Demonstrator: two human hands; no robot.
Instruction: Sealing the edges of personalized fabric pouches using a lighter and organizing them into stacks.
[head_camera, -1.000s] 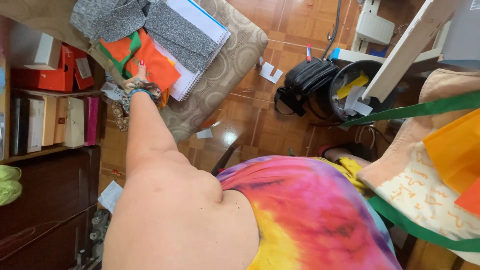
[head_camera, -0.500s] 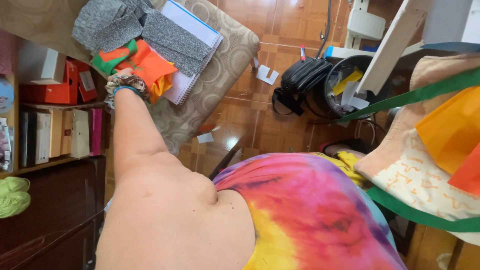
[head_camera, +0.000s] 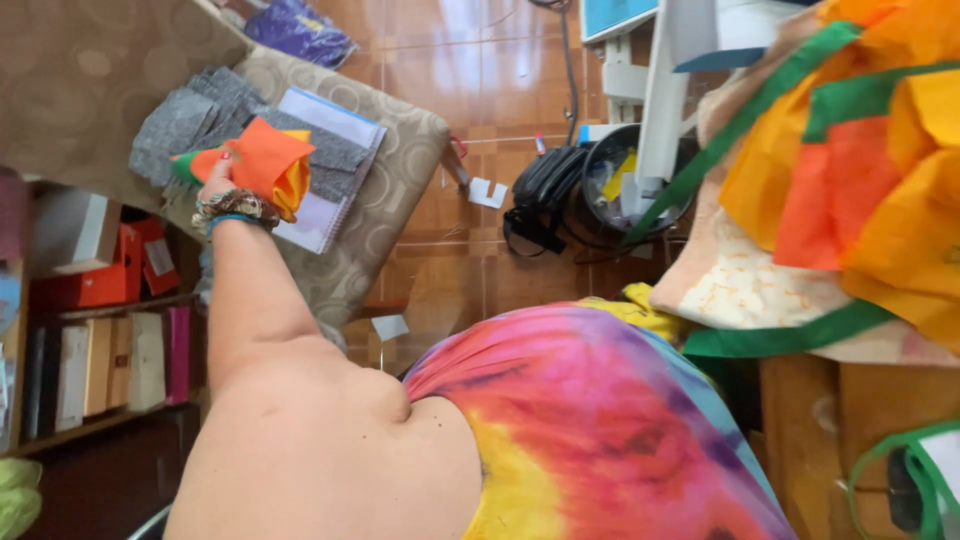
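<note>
Head view: left hand (head_camera: 218, 182) clenched on orange fabric (head_camera: 262, 160), above grey swatches (head_camera: 190, 120); right hand unseen.

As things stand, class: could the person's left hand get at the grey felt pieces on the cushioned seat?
Probably yes. The left hand is stretched out over the cushioned seat, right beside the grey felt pieces, with nothing between them. But it already grips orange fabric, so it may need to drop that first.

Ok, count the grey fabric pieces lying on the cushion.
3 visible: one grey piece at the left edge, one above it, one across the spiral notebook. The left hand and its orange cloth may hide more.
</note>
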